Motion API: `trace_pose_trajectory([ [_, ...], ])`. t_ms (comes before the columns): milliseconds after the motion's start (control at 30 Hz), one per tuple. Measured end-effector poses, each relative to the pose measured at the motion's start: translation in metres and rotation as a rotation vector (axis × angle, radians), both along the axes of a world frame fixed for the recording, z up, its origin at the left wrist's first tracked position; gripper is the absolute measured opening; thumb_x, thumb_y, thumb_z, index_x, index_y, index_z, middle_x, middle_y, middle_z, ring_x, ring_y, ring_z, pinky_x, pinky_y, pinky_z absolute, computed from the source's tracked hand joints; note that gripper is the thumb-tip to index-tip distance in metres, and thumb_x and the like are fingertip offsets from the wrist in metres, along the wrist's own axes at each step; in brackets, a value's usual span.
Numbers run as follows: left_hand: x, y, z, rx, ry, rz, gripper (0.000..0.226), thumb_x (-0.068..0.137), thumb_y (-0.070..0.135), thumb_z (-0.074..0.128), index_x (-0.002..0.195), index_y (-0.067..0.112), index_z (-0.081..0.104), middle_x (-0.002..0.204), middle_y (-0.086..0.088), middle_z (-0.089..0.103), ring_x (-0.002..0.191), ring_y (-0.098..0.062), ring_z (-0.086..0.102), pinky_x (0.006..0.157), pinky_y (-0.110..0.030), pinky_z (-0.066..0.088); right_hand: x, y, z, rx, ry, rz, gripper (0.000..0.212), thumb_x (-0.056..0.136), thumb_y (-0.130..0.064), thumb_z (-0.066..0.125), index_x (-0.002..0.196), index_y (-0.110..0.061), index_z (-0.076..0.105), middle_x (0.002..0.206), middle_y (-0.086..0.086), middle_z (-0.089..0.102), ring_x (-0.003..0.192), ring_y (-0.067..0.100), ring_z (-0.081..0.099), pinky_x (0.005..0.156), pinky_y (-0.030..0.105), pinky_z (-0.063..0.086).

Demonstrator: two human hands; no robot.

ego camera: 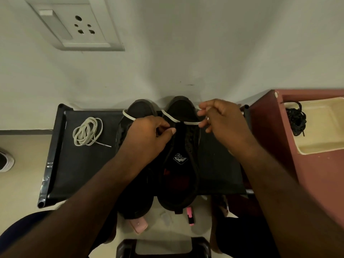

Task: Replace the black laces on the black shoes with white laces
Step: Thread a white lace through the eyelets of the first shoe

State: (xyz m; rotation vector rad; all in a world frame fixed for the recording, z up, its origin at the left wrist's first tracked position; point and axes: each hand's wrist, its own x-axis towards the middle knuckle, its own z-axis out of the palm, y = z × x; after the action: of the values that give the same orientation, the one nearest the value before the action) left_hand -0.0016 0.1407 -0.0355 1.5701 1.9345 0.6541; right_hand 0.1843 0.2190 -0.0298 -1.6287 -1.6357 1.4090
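Two black shoes stand side by side on a black stand (78,164), toes toward the wall. The right shoe (181,164) has its tongue showing; the left shoe (138,108) is mostly hidden under my left arm. A white lace (172,118) runs across the right shoe near its toe. My left hand (149,138) pinches one part of this lace. My right hand (221,118) pinches the other part at the shoe's right side. A second white lace (87,132) lies coiled on the stand to the left.
A bundle of black laces (296,118) lies in a cream tray (316,146) on a reddish cabinet (268,127) at the right. A white wall with a socket plate (78,25) is behind. Pink items (138,225) lie on the floor below the stand.
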Motion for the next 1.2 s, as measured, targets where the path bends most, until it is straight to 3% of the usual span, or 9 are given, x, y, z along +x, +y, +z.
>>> trace_pose_trajectory([
  [100,-0.006,0.002,-0.002,-0.01,0.046,0.041,0.01,0.089,0.022,0.069,0.094,0.015,0.074,0.085,0.003,0.071,0.076,-0.008,0.064,0.069,-0.024,0.053,0.0,0.002,-0.001,0.024,0.028,0.027,0.032,0.103,-0.001,0.04,0.127,-0.01,0.06,0.108,0.006,0.068,0.076,0.01,0.07,0.067,0.022,0.057],
  [233,-0.015,0.002,-0.004,0.004,0.121,0.046,0.013,0.09,0.017,0.067,0.1,0.015,0.075,0.092,-0.001,0.072,0.081,-0.016,0.066,0.077,-0.034,0.054,-0.002,0.006,0.009,0.133,0.303,-0.13,0.025,0.099,0.004,0.048,0.112,-0.012,0.062,0.095,0.013,0.071,0.078,0.021,0.073,0.069,0.029,0.06],
  [333,-0.013,0.0,-0.006,-0.002,0.157,-0.035,0.014,0.091,0.02,0.064,0.099,0.017,0.075,0.095,-0.001,0.068,0.082,-0.017,0.063,0.075,-0.037,0.053,-0.001,0.004,-0.001,0.043,0.152,-0.138,0.022,0.096,0.0,0.057,0.095,-0.02,0.067,0.091,0.009,0.074,0.072,0.013,0.069,0.064,0.024,0.057],
  [533,-0.009,0.001,-0.006,-0.013,0.169,-0.033,0.018,0.093,0.025,0.062,0.104,0.02,0.075,0.097,0.001,0.069,0.085,-0.019,0.064,0.074,-0.036,0.053,-0.004,0.005,-0.007,-0.021,0.225,-0.15,0.022,0.093,0.004,0.061,0.098,-0.016,0.069,0.094,0.007,0.073,0.08,0.013,0.072,0.07,0.018,0.055],
  [667,-0.005,-0.002,-0.004,-0.016,0.212,-0.082,0.022,0.095,0.026,0.057,0.11,0.019,0.073,0.097,-0.002,0.069,0.087,-0.021,0.064,0.075,-0.037,0.054,-0.004,0.003,-0.006,-0.074,0.281,-0.218,0.017,0.092,0.005,0.062,0.099,-0.009,0.067,0.092,0.012,0.07,0.082,0.018,0.074,0.072,0.022,0.058],
  [800,-0.005,-0.003,-0.006,0.008,0.196,-0.097,0.024,0.096,0.024,0.057,0.114,0.019,0.072,0.097,-0.002,0.069,0.087,-0.02,0.064,0.073,-0.031,0.05,-0.002,0.005,-0.005,-0.039,0.276,-0.263,0.018,0.09,0.003,0.066,0.093,-0.014,0.07,0.087,0.008,0.071,0.078,0.016,0.071,0.068,0.022,0.056],
  [1000,-0.002,-0.001,-0.006,-0.005,0.171,-0.056,0.034,0.098,0.031,0.054,0.129,0.024,0.063,0.116,0.001,0.07,0.103,-0.018,0.064,0.085,-0.033,0.052,-0.006,0.004,-0.004,-0.118,0.409,-0.313,0.014,0.091,0.005,0.064,0.096,-0.008,0.069,0.09,0.012,0.07,0.08,0.02,0.073,0.073,0.024,0.058],
  [1133,-0.004,0.005,-0.006,-0.047,0.114,-0.037,0.028,0.098,0.029,0.054,0.124,0.029,0.065,0.111,0.008,0.071,0.097,-0.012,0.064,0.074,-0.023,0.045,-0.014,0.002,-0.003,-0.137,0.445,-0.291,0.017,0.089,0.008,0.063,0.096,-0.006,0.068,0.089,0.013,0.068,0.083,0.022,0.074,0.077,0.029,0.06],
  [1200,-0.005,0.006,-0.006,-0.066,0.076,-0.031,0.024,0.097,0.028,0.057,0.118,0.03,0.067,0.103,0.01,0.072,0.091,-0.009,0.065,0.074,-0.025,0.049,-0.018,0.003,-0.003,-0.121,0.437,-0.29,0.017,0.089,0.009,0.064,0.095,-0.007,0.067,0.085,0.011,0.067,0.081,0.022,0.072,0.078,0.031,0.061],
])
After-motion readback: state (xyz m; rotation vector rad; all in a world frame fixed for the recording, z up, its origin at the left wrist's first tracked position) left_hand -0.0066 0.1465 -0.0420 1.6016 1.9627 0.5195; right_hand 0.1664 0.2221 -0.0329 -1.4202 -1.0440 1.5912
